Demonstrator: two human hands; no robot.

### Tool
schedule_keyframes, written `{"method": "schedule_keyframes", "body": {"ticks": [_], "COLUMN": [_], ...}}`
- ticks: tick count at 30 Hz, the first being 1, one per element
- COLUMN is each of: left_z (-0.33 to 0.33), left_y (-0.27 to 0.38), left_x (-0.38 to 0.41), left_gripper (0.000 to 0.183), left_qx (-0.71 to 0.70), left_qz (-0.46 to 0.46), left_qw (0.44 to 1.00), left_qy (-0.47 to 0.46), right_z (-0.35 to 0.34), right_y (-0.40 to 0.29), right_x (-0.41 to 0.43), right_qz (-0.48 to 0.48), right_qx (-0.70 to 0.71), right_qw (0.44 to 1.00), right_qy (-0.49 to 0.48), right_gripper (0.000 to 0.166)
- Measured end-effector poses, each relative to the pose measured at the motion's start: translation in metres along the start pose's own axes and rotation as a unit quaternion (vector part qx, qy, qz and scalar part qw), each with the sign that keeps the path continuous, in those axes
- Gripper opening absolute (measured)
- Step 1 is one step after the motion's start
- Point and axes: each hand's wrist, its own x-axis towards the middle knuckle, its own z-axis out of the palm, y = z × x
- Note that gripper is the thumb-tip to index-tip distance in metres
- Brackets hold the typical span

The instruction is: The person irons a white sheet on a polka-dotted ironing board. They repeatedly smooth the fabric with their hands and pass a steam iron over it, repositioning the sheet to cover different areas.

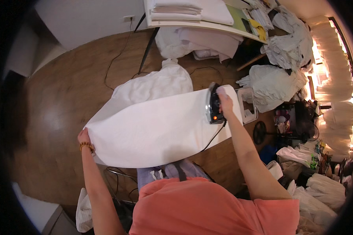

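A white cloth [153, 129] lies spread over an ironing board, whose surface it mostly hides. My right hand [225, 102] grips the handle of an electric iron [212, 107] at the board's right end. The iron's soleplate faces the cloth, and an orange light glows at its heel. Its black cord [214, 137] runs down over the near edge. At the left end, my left hand [84, 137] pinches the cloth's corner and holds it out taut. The rest of the white fabric [156, 83] bunches and hangs off the far side.
Beyond the board stands a table [176, 24] with folded white linens [176, 11] on it. Bagged laundry [278, 85] is heaped at the right, near a fan [259, 132]. A power cord [107, 72] trails across the wooden floor to a wall outlet [129, 18].
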Motion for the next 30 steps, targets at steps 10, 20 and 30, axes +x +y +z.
{"method": "schedule_keyframes", "body": {"ticks": [10,20,30], "left_z": [0.008,0.027,0.021], "left_y": [0.003,0.023,0.036], "left_x": [-0.005,-0.016,-0.035], "left_gripper": [0.031,0.040,0.048], "left_qx": [0.020,0.229,0.237], "left_qz": [0.085,0.086,0.046], "left_qw": [0.996,0.968,0.968], "left_qy": [-0.014,0.052,0.073], "right_z": [0.121,0.295,0.178], "right_y": [-0.061,-0.130,-0.086], "right_x": [-0.120,-0.274,-0.154], "right_qz": [-0.089,-0.300,-0.148], "right_qx": [-0.056,-0.216,-0.130], "right_qw": [0.944,0.835,0.955], "right_qy": [-0.314,-0.407,-0.223], "right_gripper": [0.043,0.051,0.049]}}
